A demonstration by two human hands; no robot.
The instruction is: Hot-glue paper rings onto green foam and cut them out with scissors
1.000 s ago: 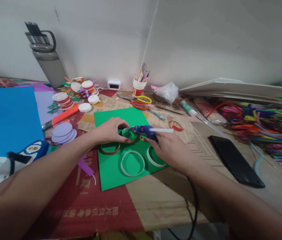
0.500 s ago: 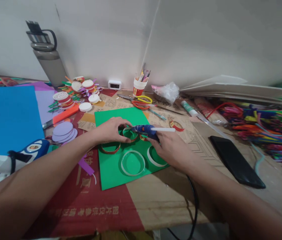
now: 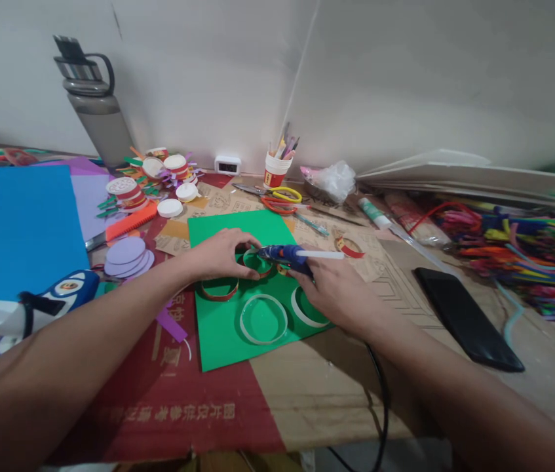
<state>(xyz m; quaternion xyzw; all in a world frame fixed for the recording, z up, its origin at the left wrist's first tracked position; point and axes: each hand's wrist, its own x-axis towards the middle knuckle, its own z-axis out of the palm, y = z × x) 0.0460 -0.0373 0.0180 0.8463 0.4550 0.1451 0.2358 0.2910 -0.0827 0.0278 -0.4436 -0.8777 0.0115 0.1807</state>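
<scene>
in the head view, taking the green sheet (image 3: 240,237) as the clock's centre with twelve o'clock facing the wall, the left hand (image 3: 223,254) comes in from nine o'clock. its thumb and forefinger curve round a small paper ring (image 3: 261,275) on the sheet, pinching it by the wall. the right hand (image 3: 333,288), from four o'clock, has its fingers wrapped round the handle of a blue hot glue gun (image 3: 282,254); a white glue stick (image 3: 322,255) juts from the back. the nozzle points to nine o'clock, at the ring's rim; whether it touches cannot be told.

also on the sheet, a red-edged ring (image 3: 219,297) lies toward nine o'clock, a white-rimmed ring (image 3: 264,341) toward six, and a white ring (image 3: 308,320) toward four, partly hidden by the right hand. another ring is mostly covered by the glue gun.

farther out, a black smartphone (image 3: 468,319) lies at three o'clock, and bundled pipe cleaners (image 3: 537,259) between two and three. a red-and-white paper cup (image 3: 276,174) of pens stands near twelve, beyond the yellow-handled scissors (image 3: 287,194). a grey water bottle (image 3: 97,124) stands between ten and eleven; stacked lilac discs (image 3: 127,257) and a blue sheet (image 3: 16,229) lie between nine and ten.
</scene>
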